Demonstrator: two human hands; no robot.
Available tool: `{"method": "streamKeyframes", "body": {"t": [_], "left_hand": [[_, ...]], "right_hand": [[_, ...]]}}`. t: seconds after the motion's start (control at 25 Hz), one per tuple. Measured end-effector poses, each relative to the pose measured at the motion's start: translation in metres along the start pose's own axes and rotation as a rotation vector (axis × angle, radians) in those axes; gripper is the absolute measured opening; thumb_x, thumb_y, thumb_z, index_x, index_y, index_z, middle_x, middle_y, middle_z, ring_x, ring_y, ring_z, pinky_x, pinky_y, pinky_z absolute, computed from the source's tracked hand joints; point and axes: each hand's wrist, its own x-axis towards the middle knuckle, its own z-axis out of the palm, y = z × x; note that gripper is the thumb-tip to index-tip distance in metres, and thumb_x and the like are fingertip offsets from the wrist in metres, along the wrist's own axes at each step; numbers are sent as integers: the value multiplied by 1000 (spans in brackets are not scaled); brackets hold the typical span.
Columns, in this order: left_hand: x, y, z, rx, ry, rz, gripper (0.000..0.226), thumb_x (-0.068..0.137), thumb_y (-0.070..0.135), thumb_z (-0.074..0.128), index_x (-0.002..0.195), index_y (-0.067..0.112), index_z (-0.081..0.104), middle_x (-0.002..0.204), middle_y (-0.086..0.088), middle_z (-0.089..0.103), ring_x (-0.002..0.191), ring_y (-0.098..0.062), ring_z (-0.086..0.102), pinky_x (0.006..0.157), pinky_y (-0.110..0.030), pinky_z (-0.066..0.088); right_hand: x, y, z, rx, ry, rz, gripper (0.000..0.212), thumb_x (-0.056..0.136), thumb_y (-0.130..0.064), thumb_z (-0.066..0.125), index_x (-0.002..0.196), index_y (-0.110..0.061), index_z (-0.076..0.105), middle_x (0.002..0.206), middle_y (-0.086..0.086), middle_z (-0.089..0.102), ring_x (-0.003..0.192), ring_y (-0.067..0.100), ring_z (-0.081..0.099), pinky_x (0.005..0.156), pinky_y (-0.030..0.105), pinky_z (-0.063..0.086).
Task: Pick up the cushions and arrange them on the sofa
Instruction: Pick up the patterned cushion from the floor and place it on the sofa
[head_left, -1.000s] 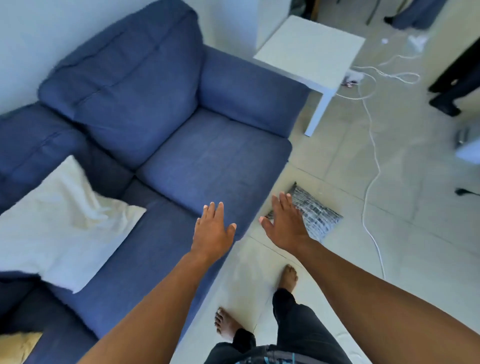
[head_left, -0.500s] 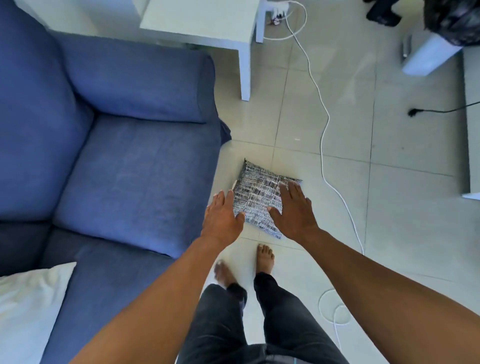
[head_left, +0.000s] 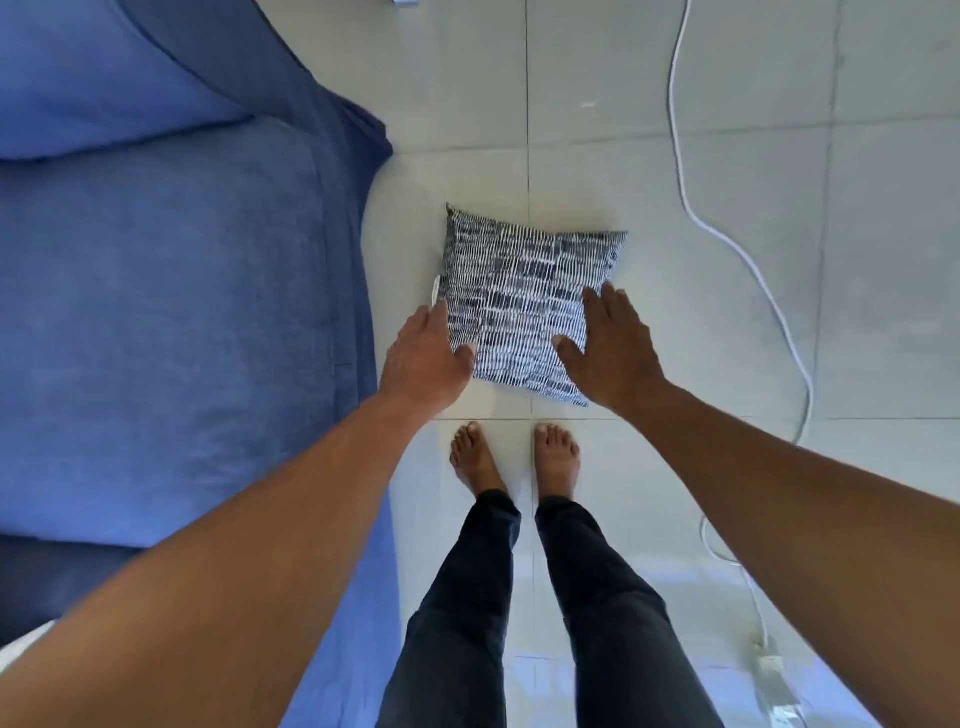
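A dark cushion with a white dashed pattern (head_left: 524, 296) lies flat on the pale tiled floor just in front of my bare feet. My left hand (head_left: 428, 358) hovers at the cushion's left edge, fingers apart, holding nothing. My right hand (head_left: 613, 348) reaches over its right near corner, fingers spread, also without a grip. The blue sofa (head_left: 171, 322) fills the left side, its seat front close to the cushion.
A white cable (head_left: 748, 260) snakes across the floor on the right, down to a plug block (head_left: 774, 670) at the lower right. My legs and feet (head_left: 519, 467) stand right behind the cushion. A sliver of a white cushion (head_left: 21, 644) shows at the lower left edge.
My view has tipped down and moved closer to the patterned cushion. Both hands have spread apart to either side of it and dropped lower.
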Motion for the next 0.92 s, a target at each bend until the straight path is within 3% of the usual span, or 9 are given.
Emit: {"method": "streamKeyframes", "body": {"t": [0.24, 0.4, 0.48, 0.56, 0.64, 0.68, 0.76, 0.84, 0.92], "left_hand": [[140, -34, 87, -29, -68, -18, 67, 103, 36, 55, 157, 8, 28, 162, -12, 39, 146, -33, 40, 118, -48, 35], [211, -58, 126, -103, -44, -100, 64, 100, 44, 58, 154, 15, 37, 156, -9, 49, 138, -33, 50, 113, -46, 43], [236, -72, 143, -186, -38, -170, 66, 97, 50, 60, 151, 16, 41, 152, -8, 53, 136, -32, 51, 112, -44, 44], [253, -80, 152, -336, -20, -278, 80, 91, 56, 66, 153, 15, 37, 154, -6, 50, 137, -30, 50, 112, -39, 41], [257, -78, 153, -518, -19, -417, 88, 85, 54, 74, 153, 13, 38, 147, -5, 54, 124, -25, 55, 98, -30, 40], [254, -74, 151, -620, -25, -450, 80, 85, 48, 77, 149, 11, 45, 130, -1, 63, 106, -19, 58, 85, -25, 40], [246, -60, 139, -746, -11, -414, 55, 88, 33, 78, 135, 11, 61, 98, 8, 65, 79, -6, 54, 63, -20, 35], [224, -44, 117, -774, 36, -362, 40, 93, 24, 75, 130, 11, 66, 104, 7, 68, 81, -6, 57, 62, -18, 36], [186, -30, 90, -813, 61, -343, 32, 97, 20, 71, 127, 10, 68, 108, 4, 67, 83, -8, 60, 60, -15, 38]], "right_hand": [[123, 54, 103, 54, 1, 29, 79, 107, -39, 54, 165, 2, 20, 174, 27, 17, 162, 42, 15, 128, 56, 23], [186, 90, 152, 82, 41, 72, 88, 103, -49, 58, 162, 5, 23, 168, 28, 29, 154, 43, 33, 120, 55, 36], [210, 107, 171, 243, 78, 189, 96, 95, -57, 65, 160, 4, 27, 163, 26, 37, 146, 43, 44, 116, 54, 41], [224, 117, 177, 596, 102, 375, 102, 85, -62, 75, 159, -4, 35, 158, 18, 48, 141, 36, 53, 116, 50, 46], [225, 117, 178, 922, 73, 440, 87, 82, -56, 83, 150, -10, 53, 142, 9, 66, 127, 27, 65, 108, 39, 53], [221, 115, 176, 985, 65, 432, 73, 83, -50, 85, 142, -13, 63, 135, 7, 72, 120, 25, 70, 101, 37, 56], [212, 102, 161, 1023, 87, 381, 41, 86, -43, 86, 116, -18, 75, 129, 7, 77, 118, 26, 73, 101, 44, 59], [193, 85, 133, 1052, 123, 366, 19, 88, -39, 84, 96, -28, 71, 109, -9, 78, 99, 12, 73, 94, 36, 57], [165, 69, 102, 1070, 135, 373, 18, 89, -38, 83, 94, -31, 67, 83, -17, 67, 74, 2, 60, 76, 26, 47]]}}
